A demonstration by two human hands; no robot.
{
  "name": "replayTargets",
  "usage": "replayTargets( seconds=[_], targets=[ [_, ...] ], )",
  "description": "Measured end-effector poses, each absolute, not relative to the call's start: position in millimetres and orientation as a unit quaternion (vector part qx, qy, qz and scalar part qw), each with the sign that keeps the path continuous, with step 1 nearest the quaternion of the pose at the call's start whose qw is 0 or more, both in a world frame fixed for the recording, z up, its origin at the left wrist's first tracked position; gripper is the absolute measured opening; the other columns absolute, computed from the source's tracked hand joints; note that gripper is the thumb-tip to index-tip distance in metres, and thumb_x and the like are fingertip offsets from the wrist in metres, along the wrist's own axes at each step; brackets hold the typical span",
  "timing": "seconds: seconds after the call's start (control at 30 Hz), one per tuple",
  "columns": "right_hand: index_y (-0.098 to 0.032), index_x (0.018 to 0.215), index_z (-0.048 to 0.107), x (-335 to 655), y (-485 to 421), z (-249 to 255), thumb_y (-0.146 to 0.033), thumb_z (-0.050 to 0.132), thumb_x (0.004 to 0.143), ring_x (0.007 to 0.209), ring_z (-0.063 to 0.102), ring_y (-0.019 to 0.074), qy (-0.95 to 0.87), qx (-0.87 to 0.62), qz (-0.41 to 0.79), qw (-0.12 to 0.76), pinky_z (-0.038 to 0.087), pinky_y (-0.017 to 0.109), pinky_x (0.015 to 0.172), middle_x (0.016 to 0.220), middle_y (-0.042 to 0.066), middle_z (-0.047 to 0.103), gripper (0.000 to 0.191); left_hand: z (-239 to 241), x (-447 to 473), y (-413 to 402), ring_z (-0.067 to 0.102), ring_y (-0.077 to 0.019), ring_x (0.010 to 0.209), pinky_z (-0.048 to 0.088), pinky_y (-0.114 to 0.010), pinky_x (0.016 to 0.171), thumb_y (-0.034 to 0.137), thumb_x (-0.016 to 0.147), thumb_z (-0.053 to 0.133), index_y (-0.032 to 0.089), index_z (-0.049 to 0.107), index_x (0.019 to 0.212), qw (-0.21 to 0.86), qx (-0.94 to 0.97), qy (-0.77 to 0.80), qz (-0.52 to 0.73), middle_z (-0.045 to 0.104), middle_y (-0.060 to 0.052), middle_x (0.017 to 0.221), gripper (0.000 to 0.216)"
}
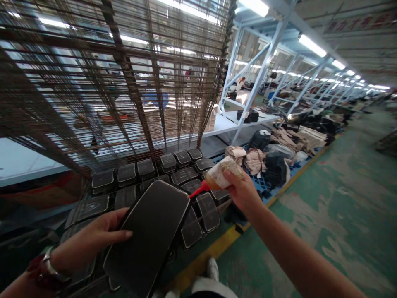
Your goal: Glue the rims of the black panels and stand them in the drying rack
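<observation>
My left hand (107,231) grips a black rectangular panel with rounded corners and a pale edge line (151,231) by its left side, thumb on top. The panel is tilted above a rack of similar pieces. In my right hand (242,182) is a whitish, stained squeeze bottle (221,174) with a red nozzle (200,189). The bottle lies nearly sideways, and its nozzle tip is at the panel's upper right corner. My left fingers are hidden under the panel.
Several dark rounded pieces (182,176) lie in rows on a wire rack. Raised wire mesh shelves (161,70) stand behind them. Bundles of beige and black material (269,155) sit on a blue pallet (257,182) to the right. A yellow line (214,250) borders the green floor (325,215).
</observation>
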State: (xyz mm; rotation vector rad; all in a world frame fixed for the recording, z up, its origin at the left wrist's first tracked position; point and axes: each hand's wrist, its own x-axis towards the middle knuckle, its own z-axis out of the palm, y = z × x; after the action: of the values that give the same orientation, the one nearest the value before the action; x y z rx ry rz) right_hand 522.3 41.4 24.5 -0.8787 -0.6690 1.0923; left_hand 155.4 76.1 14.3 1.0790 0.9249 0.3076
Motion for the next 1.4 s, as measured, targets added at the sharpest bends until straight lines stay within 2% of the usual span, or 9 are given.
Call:
replayTargets(
  seconds=[0.17,0.37,0.57,0.67,0.87,1.13,1.4],
  targets=[
    [-0.018,0.092,0.068,520.8,40.7,17.5,-0.035,0.091,0.062,0.062,0.061,0.0150,-0.249,-0.411,0.510,0.714,0.049,0.021,0.042,0.078,0.000,0.067,0.042,9.6,155.7,74.2,0.072,-0.0299,0.098,0.056,-0.040,0.087,0.025,0.074,0.080,0.026,0.074,0.113,0.744,0.476,0.441,0.158,0.078,-0.004,0.110,0.039],
    [-0.018,0.093,0.067,516.9,40.9,6.1,-0.035,0.092,0.061,0.066,0.063,0.0160,-0.213,-0.415,0.498,0.731,0.051,0.023,0.046,0.082,0.001,0.069,0.044,11.1,162.4,69.3,0.072,-0.0288,0.094,0.057,-0.038,0.084,0.025,0.070,0.083,0.026,0.075,0.110,0.758,0.445,0.447,0.170,0.079,-0.005,0.106,0.041],
    [-0.018,0.093,0.067,510.2,28.0,-1.3,-0.036,0.091,0.063,0.062,0.062,0.0152,-0.211,-0.417,0.506,0.725,0.049,0.022,0.043,0.079,0.000,0.069,0.043,14.8,166.3,64.0,0.072,-0.0338,0.097,0.056,-0.046,0.088,0.026,0.068,0.084,0.024,0.075,0.107,0.775,0.414,0.443,0.177,0.078,-0.008,0.109,0.040],
    [-0.018,0.091,0.067,504.8,21.2,-2.6,-0.037,0.091,0.063,0.063,0.062,0.0157,-0.202,-0.428,0.511,0.718,0.048,0.022,0.043,0.079,0.000,0.068,0.042,15.4,167.4,62.5,0.072,-0.0334,0.098,0.056,-0.045,0.089,0.025,0.068,0.083,0.024,0.075,0.106,0.769,0.417,0.450,0.178,0.079,-0.007,0.108,0.039],
    [-0.018,0.092,0.067,493.9,7.8,-4.7,-0.038,0.091,0.062,0.069,0.064,0.0183,-0.194,-0.436,0.536,0.696,0.053,0.026,0.052,0.083,0.003,0.070,0.043,13.1,170.4,59.9,0.072,-0.0334,0.100,0.056,-0.045,0.091,0.025,0.067,0.084,0.022,0.072,0.107,0.772,0.401,0.458,0.186,0.078,-0.008,0.109,0.042],
    [-0.020,0.096,0.068,478.5,-11.2,-9.9,-0.033,0.089,0.067,0.068,0.062,0.0151,-0.209,-0.418,0.539,0.701,0.050,0.023,0.051,0.083,0.000,0.068,0.039,13.7,175.7,56.0,0.073,-0.0309,0.097,0.057,-0.044,0.089,0.018,0.074,0.078,0.015,0.064,0.117,0.784,0.374,0.454,0.196,0.077,-0.013,0.112,0.045],
    [-0.022,0.097,0.068,466.6,-26.9,-8.3,-0.033,0.090,0.065,0.073,0.063,0.0175,-0.235,-0.425,0.536,0.691,0.053,0.027,0.064,0.084,0.001,0.069,0.041,13.8,180.3,53.4,0.076,-0.0284,0.080,0.061,-0.040,0.074,0.014,0.071,0.079,0.009,0.063,0.114,0.779,0.329,0.486,0.220,0.079,-0.015,0.098,0.046]
  ],
)
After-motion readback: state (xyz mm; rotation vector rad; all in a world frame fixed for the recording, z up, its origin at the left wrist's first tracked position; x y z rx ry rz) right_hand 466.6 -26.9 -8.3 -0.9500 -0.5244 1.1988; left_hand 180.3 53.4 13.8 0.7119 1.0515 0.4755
